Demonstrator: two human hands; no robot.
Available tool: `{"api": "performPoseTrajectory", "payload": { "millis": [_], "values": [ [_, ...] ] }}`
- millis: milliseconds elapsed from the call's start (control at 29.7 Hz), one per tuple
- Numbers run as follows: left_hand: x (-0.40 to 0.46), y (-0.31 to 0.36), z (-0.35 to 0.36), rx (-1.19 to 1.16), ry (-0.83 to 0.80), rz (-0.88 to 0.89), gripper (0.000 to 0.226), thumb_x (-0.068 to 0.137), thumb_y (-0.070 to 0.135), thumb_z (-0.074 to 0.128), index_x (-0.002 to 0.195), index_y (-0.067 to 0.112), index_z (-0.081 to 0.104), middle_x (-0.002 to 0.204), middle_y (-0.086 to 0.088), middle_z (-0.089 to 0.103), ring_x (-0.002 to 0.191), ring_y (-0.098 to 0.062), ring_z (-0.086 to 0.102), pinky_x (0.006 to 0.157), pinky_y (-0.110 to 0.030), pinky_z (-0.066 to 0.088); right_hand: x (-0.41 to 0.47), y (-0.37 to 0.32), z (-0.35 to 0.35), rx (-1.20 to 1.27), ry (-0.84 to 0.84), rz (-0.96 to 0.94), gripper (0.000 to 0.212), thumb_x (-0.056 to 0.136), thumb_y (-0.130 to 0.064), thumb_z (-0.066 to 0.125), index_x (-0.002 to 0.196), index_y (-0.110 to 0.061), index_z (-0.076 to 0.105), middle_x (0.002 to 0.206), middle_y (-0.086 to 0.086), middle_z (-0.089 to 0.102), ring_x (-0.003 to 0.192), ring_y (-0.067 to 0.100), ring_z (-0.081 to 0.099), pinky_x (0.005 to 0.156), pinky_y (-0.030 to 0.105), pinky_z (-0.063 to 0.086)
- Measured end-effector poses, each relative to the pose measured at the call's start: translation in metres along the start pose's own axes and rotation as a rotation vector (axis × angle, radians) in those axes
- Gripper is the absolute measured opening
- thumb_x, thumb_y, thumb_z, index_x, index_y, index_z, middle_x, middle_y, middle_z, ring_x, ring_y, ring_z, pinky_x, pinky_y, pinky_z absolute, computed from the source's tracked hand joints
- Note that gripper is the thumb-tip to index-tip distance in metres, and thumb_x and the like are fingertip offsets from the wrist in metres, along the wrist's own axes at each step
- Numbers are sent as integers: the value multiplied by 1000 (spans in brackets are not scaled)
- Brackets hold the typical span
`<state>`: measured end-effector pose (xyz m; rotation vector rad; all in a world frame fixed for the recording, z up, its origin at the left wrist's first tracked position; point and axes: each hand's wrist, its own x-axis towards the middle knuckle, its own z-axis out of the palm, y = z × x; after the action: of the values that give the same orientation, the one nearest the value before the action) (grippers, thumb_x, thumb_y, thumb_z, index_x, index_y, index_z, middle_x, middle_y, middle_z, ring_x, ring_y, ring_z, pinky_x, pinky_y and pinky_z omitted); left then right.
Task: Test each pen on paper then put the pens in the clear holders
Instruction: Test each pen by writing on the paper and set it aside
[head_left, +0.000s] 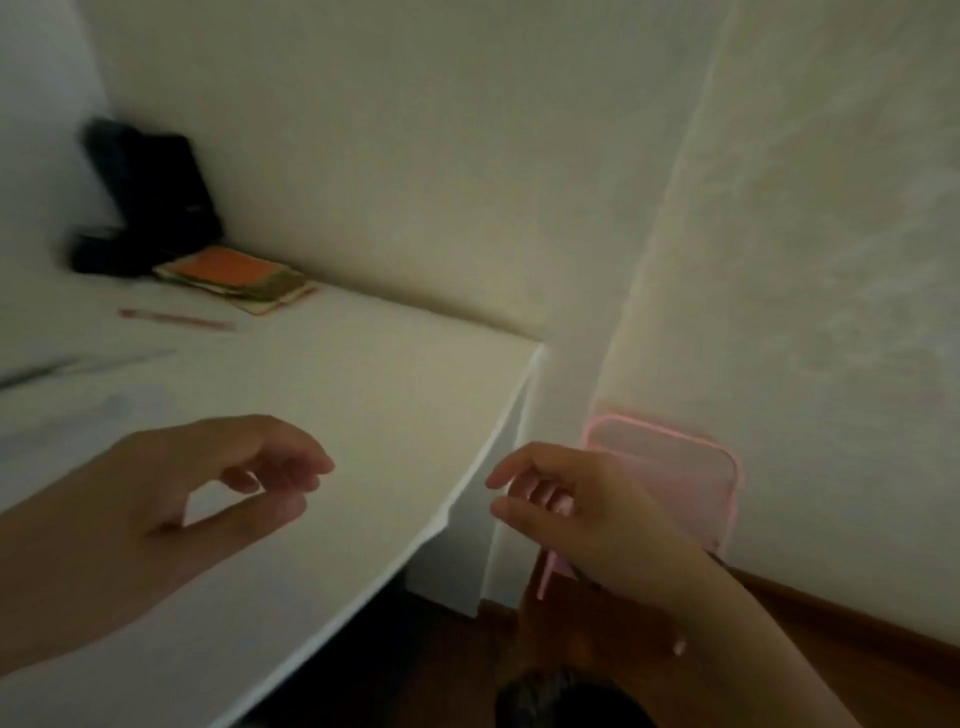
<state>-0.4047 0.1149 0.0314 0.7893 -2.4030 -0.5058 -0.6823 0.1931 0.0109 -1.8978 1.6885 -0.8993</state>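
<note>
Pens are seen only at the far left of the white desk (363, 395): a reddish pen (176, 318) lies flat near the back, and a dark pen (36, 373), blurred, lies at the left edge beside a pale slender item that cannot be identified. Faint bluish marks (111, 402) are visible on the desk surface near the dark pen; whether paper lies there cannot be told. No pen is held. The left hand (197, 488) is raised over the desk with its fingers loosely curled and thumb and forefinger apart, nothing being grasped. The right hand (587, 514) is held beyond the desk's right edge, fingers likewise relaxed and empty, in front of a pink translucent container (691, 467) that is set against the wall (519, 156). A stack of notepads (234, 278), topped in orange, is placed at the back of the desk, just beside a black object (150, 197) in the corner. Both hands are well apart from the pens.
</note>
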Motion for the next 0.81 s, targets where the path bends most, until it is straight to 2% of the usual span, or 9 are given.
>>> {"api": "performPoseTrajectory", "payload": {
  "millis": [67, 135, 202, 371, 438, 506, 573, 674, 809],
  "values": [
    [-29, -30, -35, 48, 68, -125, 22, 81, 59, 43, 91, 49, 60, 83, 26, 66, 76, -4, 66, 70, -24, 52, 35, -33, 21, 14, -106, -117, 7, 82, -31, 65, 89, -32, 65, 75, -4, 66, 67, 9, 60, 66, 23, 51],
    [-59, -50, -67, 104, 121, -219, 26, 76, 64, 46, 89, 47, 61, 82, 24, 68, 73, 1, 65, 68, -16, 50, 69, -64, 49, -20, -223, -235, 7, 82, -31, 65, 88, -35, 63, 76, -7, 65, 67, 8, 59, 65, 23, 49],
    [-87, -65, -91, 121, 180, -300, 43, 68, 79, 42, 91, 48, 60, 83, 22, 68, 73, 4, 64, 66, -11, 48, 101, -91, 77, -63, -325, -328, 7, 83, -34, 63, 89, -37, 62, 77, -11, 64, 68, 5, 57, 63, 17, 47],
    [-148, -109, -123, 187, 177, -518, 51, 61, 84, 40, 99, 51, 53, 91, 25, 65, 85, 2, 62, 74, -15, 47, 174, -149, 152, -161, -505, -421, 11, 83, -40, 60, 94, -38, 62, 82, -14, 62, 72, 2, 57, 66, 17, 46],
    [-157, -125, -128, 206, 154, -550, 41, 69, 76, 44, 98, 50, 53, 96, 26, 62, 89, 4, 58, 77, -14, 45, 199, -166, 182, -178, -525, -432, 11, 83, -39, 60, 94, -36, 62, 84, -14, 62, 74, 5, 59, 66, 17, 47],
    [-154, -140, -133, 228, 134, -584, 9, 82, 49, 54, 91, 47, 54, 97, 24, 61, 95, 8, 52, 80, -10, 42, 221, -181, 210, -218, -545, -440, 11, 85, -38, 59, 95, -36, 61, 87, -17, 59, 75, 3, 58, 66, 15, 47],
    [-143, -154, -135, 250, 117, -570, 12, 89, 36, 51, 97, 44, 50, 101, 23, 57, 97, 8, 47, 78, -6, 38, 238, -192, 234, -252, -539, -458, 12, 86, -35, 59, 98, -35, 61, 89, -19, 56, 77, 2, 56, 69, 16, 47],
    [-121, -176, -132, 289, 107, -515, 15, 92, 36, 46, 106, 39, 49, 101, 24, 50, 93, 8, 45, 79, -5, 35, 261, -197, 259, -280, -461, -488, 16, 85, -32, 60, 101, -31, 61, 98, -12, 58, 84, 7, 55, 74, 21, 47],
    [-108, -199, -121, 259, 111, -481, 20, 88, 45, 44, 106, 38, 50, 96, 26, 45, 95, 4, 46, 87, -16, 40, 283, -195, 274, -412, -347, -549, 22, 88, -29, 56, 110, -28, 58, 108, -5, 54, 99, 11, 48, 84, 25, 42]
  ]
}}
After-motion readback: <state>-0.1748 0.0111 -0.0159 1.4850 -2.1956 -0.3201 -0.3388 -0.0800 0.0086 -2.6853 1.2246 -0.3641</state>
